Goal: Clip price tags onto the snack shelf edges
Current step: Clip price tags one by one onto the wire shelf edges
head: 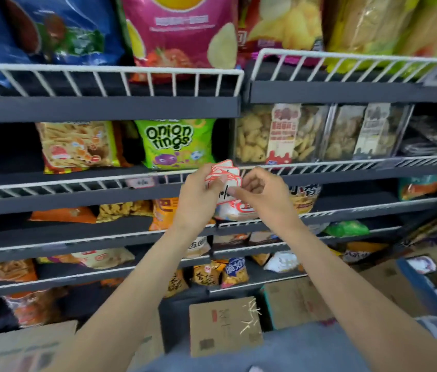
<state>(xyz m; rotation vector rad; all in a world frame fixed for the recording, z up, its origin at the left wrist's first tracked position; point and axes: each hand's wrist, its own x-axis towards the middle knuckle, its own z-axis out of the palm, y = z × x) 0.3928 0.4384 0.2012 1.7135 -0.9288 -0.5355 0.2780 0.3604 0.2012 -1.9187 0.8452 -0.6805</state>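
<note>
We are gripping the fanned price tags (pixel 224 174) between left hand (pixel 198 196) and right hand (pixel 261 190), just below the onion rings bag (pixel 177 143); tags pointing upward.

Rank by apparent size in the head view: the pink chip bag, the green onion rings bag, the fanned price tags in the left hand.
1. Pink chip bag, cropped at the top, still largest.
2. Green onion rings bag.
3. Price tags, smallest, partly hidden by the left hand.
</note>
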